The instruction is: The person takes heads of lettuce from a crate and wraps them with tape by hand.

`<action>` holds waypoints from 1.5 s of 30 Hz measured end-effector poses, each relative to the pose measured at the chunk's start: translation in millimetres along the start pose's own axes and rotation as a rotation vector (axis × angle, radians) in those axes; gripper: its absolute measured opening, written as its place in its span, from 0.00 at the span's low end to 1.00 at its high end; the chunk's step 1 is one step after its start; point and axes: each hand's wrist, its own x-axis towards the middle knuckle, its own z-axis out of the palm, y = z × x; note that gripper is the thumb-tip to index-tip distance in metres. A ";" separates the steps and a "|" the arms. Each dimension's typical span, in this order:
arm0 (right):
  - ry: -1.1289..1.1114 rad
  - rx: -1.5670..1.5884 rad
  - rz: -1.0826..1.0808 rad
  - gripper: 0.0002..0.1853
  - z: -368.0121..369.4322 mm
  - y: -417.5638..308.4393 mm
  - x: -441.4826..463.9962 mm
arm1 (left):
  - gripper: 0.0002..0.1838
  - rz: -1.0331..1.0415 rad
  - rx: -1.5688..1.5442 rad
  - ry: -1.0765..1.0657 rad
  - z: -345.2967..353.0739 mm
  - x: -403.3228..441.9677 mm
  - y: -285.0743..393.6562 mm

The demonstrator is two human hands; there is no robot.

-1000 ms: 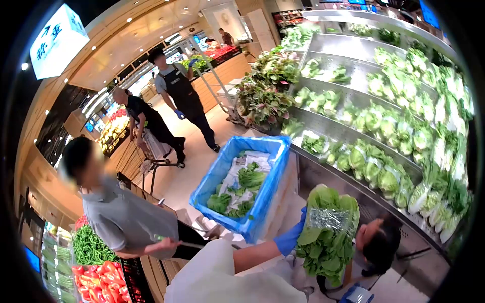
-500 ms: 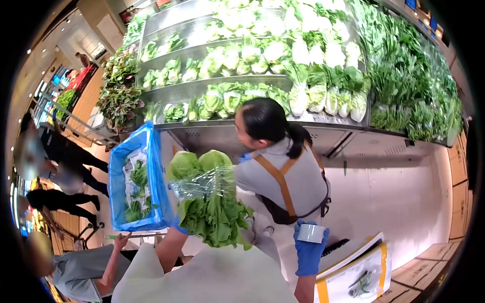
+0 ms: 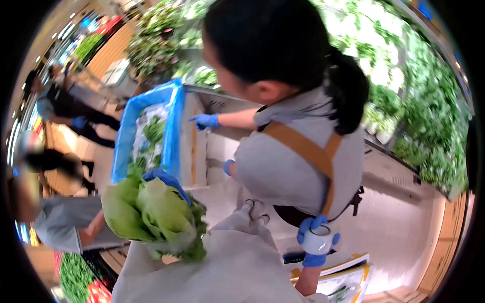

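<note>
A wrapped bundle of leafy lettuce [image 3: 149, 212] is held in front of my body at the lower left. My left hand [image 3: 169, 183], in a blue glove, is closed on its far side, and the leaves hide part of the fingers. At the lower right my right hand [image 3: 314, 237], also gloved in blue, is wrapped round a white roll [image 3: 318, 240]. Beyond the lettuce stands a crate lined with blue plastic [image 3: 174, 131], with paper and some loose greens [image 3: 154, 130] inside.
A co-worker [image 3: 303, 151] in grey with brown straps bends close in front, one gloved hand [image 3: 204, 121] near the crate. Another person [image 3: 70, 222] stands at the left. Vegetable shelves [image 3: 424, 101] line the far side; white boards [image 3: 348, 278] lie at the lower right.
The lettuce bundle has moved left and tilted, with its pale end nearer the crate. The co-worker appears larger and closer, an arm now reaching toward the crate. My right hand still holds the roll.
</note>
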 end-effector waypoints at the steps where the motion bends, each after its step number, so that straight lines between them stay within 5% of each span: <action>1: -0.058 -0.001 0.033 0.34 5.9 -5.9 1.4 | 0.23 0.022 -0.007 0.014 3.1 -10.4 3.3; 5: -0.302 0.098 0.126 0.30 25.9 -31.1 8.4 | 0.23 0.107 -0.020 0.074 11.1 -52.9 15.7; 13: -0.165 -0.080 0.118 0.30 34.0 -19.2 27.3 | 0.23 0.144 -0.090 0.154 7.5 -113.6 7.9; 17: -0.239 0.057 0.190 0.31 6.0 -8.2 30.6 | 0.20 0.267 0.217 0.583 0.8 -127.6 16.5; 20: -0.200 0.276 0.204 0.30 2.0 5.6 25.5 | 0.20 0.181 0.120 0.541 -103.0 -134.7 -3.9; 24: -0.145 0.327 0.213 0.31 -1.0 21.5 23.9 | 0.15 0.087 -0.179 0.243 -134.5 -116.0 5.9; 32: 0.079 0.413 0.059 0.30 -1.7 36.9 -4.1 | 0.38 -0.234 -0.104 -0.327 -11.0 -20.3 -18.7; 36: 0.219 0.204 -0.032 0.28 -3.9 23.2 -17.7 | 0.52 -0.336 -0.007 -0.521 52.3 12.0 -54.6; 41: 0.540 -0.097 -0.196 0.28 -16.2 -7.4 -10.8 | 0.61 -0.241 0.320 -0.591 101.1 49.7 -104.5; 45: 0.682 0.051 -0.288 0.26 -62.9 -46.0 11.4 | 0.60 -0.035 0.528 -0.694 131.4 97.3 -151.8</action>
